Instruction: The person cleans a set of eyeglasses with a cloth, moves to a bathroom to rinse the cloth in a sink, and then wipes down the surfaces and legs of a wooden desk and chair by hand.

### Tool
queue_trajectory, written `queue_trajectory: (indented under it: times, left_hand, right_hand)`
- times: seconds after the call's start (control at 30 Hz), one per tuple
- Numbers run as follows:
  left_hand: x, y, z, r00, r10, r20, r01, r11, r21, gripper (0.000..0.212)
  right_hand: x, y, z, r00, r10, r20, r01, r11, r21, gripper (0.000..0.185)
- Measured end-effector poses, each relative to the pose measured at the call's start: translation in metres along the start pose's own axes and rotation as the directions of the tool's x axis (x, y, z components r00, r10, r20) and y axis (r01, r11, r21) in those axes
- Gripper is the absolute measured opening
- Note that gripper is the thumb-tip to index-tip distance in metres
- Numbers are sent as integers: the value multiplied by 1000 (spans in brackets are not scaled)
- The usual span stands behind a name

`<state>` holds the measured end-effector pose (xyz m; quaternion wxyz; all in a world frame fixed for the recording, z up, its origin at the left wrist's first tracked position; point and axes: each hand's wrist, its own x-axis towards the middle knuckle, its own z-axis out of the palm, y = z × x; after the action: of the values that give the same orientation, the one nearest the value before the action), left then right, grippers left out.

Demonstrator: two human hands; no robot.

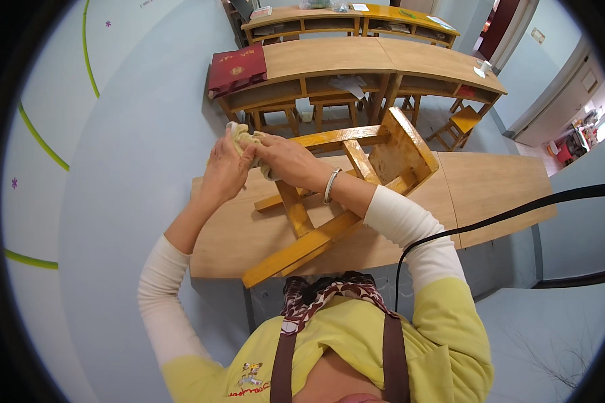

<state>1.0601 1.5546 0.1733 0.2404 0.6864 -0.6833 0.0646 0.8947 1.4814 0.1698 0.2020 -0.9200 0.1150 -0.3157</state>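
Observation:
A varnished wooden stool (327, 234) lies on its side on the light wood table (217, 242), its seat (411, 138) towards the far right and its legs towards me. My left hand (227, 169) and my right hand (290, 158) meet over the far left leg end, both gripping a crumpled yellowish cloth (242, 136). The cloth and my fingers hide the end of that leg. My right wrist, with a silver bangle (331, 186), passes above the stool's frame. One near leg sticks out past the table's front edge.
Behind stand more desks (327, 58) with small stools (466, 121) around them. A dark red gift bag (237, 70) lies on the middle desk, a white cup (485, 66) at its right end. A wall (131, 151) borders my left; a black cable (509, 211) crosses by my right arm.

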Motion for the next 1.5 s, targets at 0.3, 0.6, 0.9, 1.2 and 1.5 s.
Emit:
queue_trajectory:
  times: [0.3, 0.6, 0.9, 1.2, 1.5]
  left_hand:
    - [34, -4, -43, 945, -137, 297, 243, 902, -357, 49]
    - [-9, -12, -70, 987, -155, -31, 119, 854, -506, 47]
    - [4, 23, -56, 872, -18, 490, 55, 997, -62, 65]
    - [33, 31, -3, 883, 241, 402, -145, 956, -253, 59]
    - [89, 120, 46, 708, 425, 564, -463, 882, -84, 69]
  right_hand:
    - [28, -2, 18, 920, 389, 50, -289, 584, 759, 39]
    - [59, -33, 5, 868, -33, -496, 228, 913, 339, 41]
    - [8, 2, 20, 970, -218, 111, 235, 955, -179, 30]
    - [-30, 30, -34, 993, 85, -85, -87, 996, -18, 25]
    - [-121, 62, -117, 895, 411, -173, -443, 771, -457, 24]
